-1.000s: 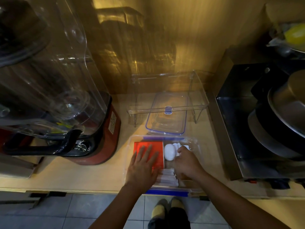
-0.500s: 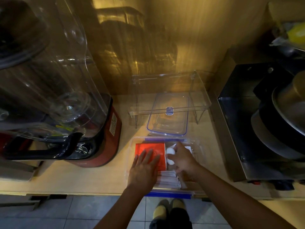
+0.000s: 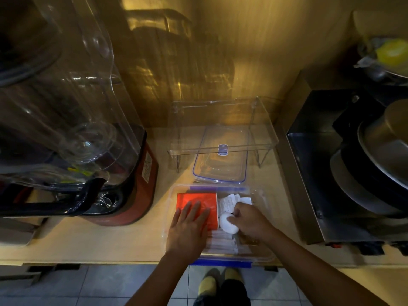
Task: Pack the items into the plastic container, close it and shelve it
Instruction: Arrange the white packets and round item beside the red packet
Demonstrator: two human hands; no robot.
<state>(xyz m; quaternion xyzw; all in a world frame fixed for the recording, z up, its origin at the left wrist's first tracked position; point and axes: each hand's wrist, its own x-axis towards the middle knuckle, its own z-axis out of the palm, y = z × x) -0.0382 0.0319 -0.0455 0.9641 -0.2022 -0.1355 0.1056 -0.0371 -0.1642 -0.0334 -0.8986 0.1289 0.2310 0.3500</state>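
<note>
A clear plastic container [image 3: 261,253] with blue clips sits at the counter's front edge. Inside lie a red box [image 3: 208,199], white paper slips [image 3: 229,202] and a stack of white sachets [image 3: 223,241]. My left hand [image 3: 187,230] rests flat, fingers spread, on the red box. My right hand [image 3: 249,221] is closed around a white egg-shaped object [image 3: 227,224] inside the container, right of the red box. The container's clear lid [image 3: 220,164] with a blue rim lies just behind, partly under a clear acrylic shelf riser [image 3: 220,149].
A large red-based blender [image 3: 123,191] with a clear cover stands on the left. A black metal appliance [image 3: 320,173] holding stacked pans is on the right. The wooden counter edge [image 3: 110,259] runs in front, with tiled floor and my feet below.
My right hand moved the white egg-shaped object from the container's far part toward me, uncovering the paper slips. My left hand stayed on the red box.
</note>
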